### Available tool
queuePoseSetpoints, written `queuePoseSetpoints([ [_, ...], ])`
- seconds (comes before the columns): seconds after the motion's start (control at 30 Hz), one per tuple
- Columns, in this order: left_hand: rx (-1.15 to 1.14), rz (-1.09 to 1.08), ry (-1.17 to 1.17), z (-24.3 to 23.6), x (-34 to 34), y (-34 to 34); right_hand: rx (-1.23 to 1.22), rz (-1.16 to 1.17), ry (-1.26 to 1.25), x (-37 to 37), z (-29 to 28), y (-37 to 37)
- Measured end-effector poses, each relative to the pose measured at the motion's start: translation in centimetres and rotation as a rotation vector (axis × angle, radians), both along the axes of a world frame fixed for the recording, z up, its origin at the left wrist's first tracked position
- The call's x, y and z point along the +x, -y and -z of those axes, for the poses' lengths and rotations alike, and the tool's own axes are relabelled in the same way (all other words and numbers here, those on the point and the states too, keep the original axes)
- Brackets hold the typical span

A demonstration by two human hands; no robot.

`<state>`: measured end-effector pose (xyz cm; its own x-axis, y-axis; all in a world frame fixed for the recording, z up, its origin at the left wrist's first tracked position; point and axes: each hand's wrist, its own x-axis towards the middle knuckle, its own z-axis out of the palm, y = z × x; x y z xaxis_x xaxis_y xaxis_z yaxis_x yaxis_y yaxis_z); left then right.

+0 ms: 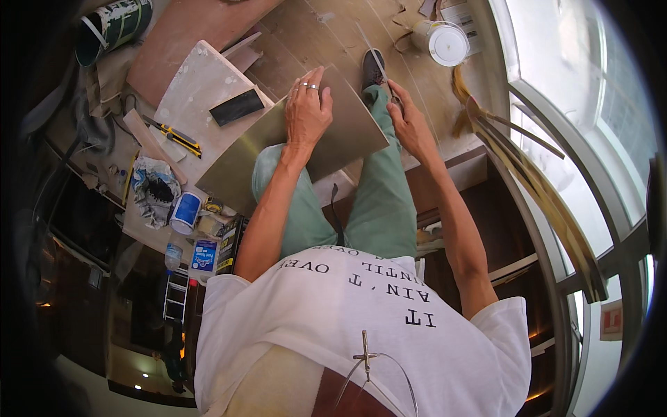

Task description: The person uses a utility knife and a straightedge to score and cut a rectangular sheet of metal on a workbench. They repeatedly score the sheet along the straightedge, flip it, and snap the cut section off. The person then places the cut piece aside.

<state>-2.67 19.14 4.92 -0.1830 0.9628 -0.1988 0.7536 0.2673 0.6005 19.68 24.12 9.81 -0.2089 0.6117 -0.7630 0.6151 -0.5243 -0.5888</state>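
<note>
My left hand (306, 110) lies flat on a smooth brownish-olive panel (243, 167), its fingers stretched along the surface near the far edge. The panel rests across my left thigh and reaches over the workbench side. Around a long, thin tool (373, 50) with a narrow pale blade, the fingers of my right hand (411, 124) are closed, just beyond the panel's right corner. The blade points away from me; its exact kind is unclear. Left of the panel, a black rectangular block (237, 107) sits on a stained pale board (201, 82).
Two yellow-and-black utility knives (177, 139) lie at the left, above a blue-and-white tub (185, 212) and a clear bottle (173, 255). A dark green bucket (114, 31) stands far left. At the far right are a white bucket (447, 44) and long bent strips (542, 201) by the windows.
</note>
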Motion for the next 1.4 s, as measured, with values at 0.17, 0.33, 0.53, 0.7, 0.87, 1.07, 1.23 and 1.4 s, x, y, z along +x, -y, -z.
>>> queuePoseSetpoints([
  [0.17,-0.075,-0.067,0.096,-1.6,-0.3,-0.2,-0.182,-0.054,0.046,-1.6,-3.3,-0.9],
  [0.33,-0.104,-0.070,0.081,-1.7,-0.6,-0.8,0.003,-0.062,-0.087,-3.2,-3.1,2.5],
  [0.53,-0.079,-0.043,0.012,-1.2,-0.5,-1.8,-0.045,-0.103,-0.047,-2.7,0.8,1.6],
  [0.7,-0.033,0.027,-0.031,0.8,-1.9,-3.0,-0.054,-0.071,-0.064,-2.5,-1.6,4.3],
  [0.87,0.048,0.407,-0.187,-1.4,0.0,-3.9,0.006,0.034,-0.006,1.7,2.8,4.3],
  [1.07,-0.015,0.859,-0.309,-0.8,-1.6,-5.3,-0.001,0.112,0.091,8.0,0.7,4.1],
  [1.23,0.045,0.848,-0.272,-0.8,-2.2,-7.4,-0.013,0.169,0.099,9.4,0.2,6.7],
  [1.4,0.032,0.785,-0.219,-1.0,-2.3,-7.5,-0.056,0.189,0.045,7.6,-1.2,9.2],
])
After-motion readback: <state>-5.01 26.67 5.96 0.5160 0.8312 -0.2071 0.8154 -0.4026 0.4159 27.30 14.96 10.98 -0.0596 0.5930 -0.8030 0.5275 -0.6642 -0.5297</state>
